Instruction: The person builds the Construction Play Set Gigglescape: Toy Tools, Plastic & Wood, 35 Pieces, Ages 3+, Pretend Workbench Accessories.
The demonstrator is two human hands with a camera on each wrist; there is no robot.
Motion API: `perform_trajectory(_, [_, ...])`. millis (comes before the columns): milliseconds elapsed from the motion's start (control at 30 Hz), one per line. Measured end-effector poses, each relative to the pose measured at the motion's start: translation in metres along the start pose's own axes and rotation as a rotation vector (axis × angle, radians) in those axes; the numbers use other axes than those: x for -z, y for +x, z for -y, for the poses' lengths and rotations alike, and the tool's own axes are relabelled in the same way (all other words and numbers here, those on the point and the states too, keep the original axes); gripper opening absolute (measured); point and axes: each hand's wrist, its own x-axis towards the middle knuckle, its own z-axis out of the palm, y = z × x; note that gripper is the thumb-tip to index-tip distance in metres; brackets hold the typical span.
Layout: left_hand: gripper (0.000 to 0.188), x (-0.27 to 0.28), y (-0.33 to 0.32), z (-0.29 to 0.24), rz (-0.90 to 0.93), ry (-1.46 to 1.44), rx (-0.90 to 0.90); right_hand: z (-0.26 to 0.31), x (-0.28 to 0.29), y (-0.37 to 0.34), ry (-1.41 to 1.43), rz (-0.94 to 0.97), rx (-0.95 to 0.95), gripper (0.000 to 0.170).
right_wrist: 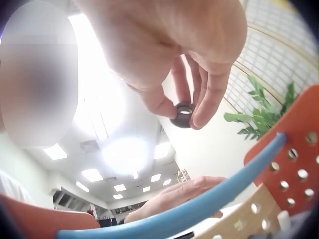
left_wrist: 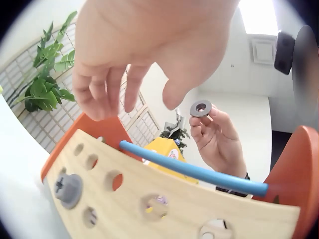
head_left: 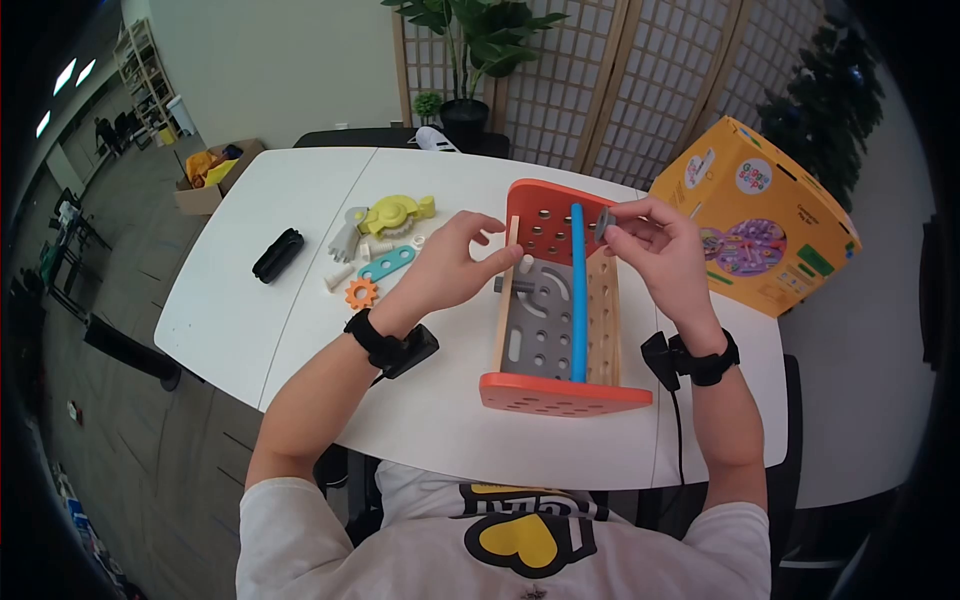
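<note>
Behind a white table (head_left: 420, 430) stand a leafy potted plant (head_left: 465, 115) and a lattice folding screen (head_left: 570, 90), with a brown carton (head_left: 200, 200) on the floor off to the left. On the tabletop rests a toy toolbox: orange end panels (head_left: 565, 393), pale wooden sides (left_wrist: 184, 186) pierced with round holes, a grey perforated panel (head_left: 525, 330) between them and a blue bar (head_left: 579, 300) running from end to end

Above the far part of the toolbox, to the right of the blue bar, the right hand (head_left: 660, 245) pinches a grey ring (head_left: 602, 224) between thumb and fingers, holding it up clear of the wood. The left hand (head_left: 452, 265) hovers at the opposite wooden side, its fingers relaxed and apart from the thumb — whether the thumb touches the edge, I cannot tell. Below it, a grey bolt (left_wrist: 69, 190) sits in one of that side's holes, its cross-marked head on the outer face

Farther left lie a yellow toy saw (head_left: 395, 213), a turquoise strip (head_left: 387, 262), an orange gear (head_left: 361, 293) and, just beyond — well apart from these — a black case (head_left: 278, 255). A yellow printed box (head_left: 755, 215) stands at the right
</note>
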Motion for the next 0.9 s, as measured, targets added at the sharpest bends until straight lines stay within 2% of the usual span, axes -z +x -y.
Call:
perform_trajectory(100, [0.064,-0.004,-0.002,0.009,0.18,-0.043,0.235,-0.024,0.016,0.003,0.021,-0.032,-0.22,0.019])
perform_trajectory(200, [0.066,-0.01,-0.003,0.016,0.243,-0.014,0.275,-0.048,0.02,0.004,0.12,0.013,-0.384,0.019])
perform_trajectory(300, [0.065,-0.01,-0.003,0.017,0.261,-0.072,0.272,-0.055,0.005,0.006,0.05,0.029,-0.487,0.021])
perform_trajectory(400, [0.066,-0.009,-0.004,0.013,0.259,-0.063,0.285,-0.063,-0.007,0.015,0.023,0.184,-0.599,0.023])
perform_trajectory(600, [0.061,-0.013,-0.007,0.021,0.213,-0.112,0.3,-0.053,-0.023,0.029,-0.144,0.374,-0.674,0.026])
perform_trajectory(700, [0.06,-0.012,-0.01,0.02,0.192,-0.16,0.304,-0.063,-0.024,0.032,-0.225,0.418,-0.621,0.017])
perform_trajectory(900, [0.059,-0.016,-0.01,0.017,0.164,-0.174,0.309,-0.084,-0.02,0.035,-0.123,0.517,-0.656,0.014])
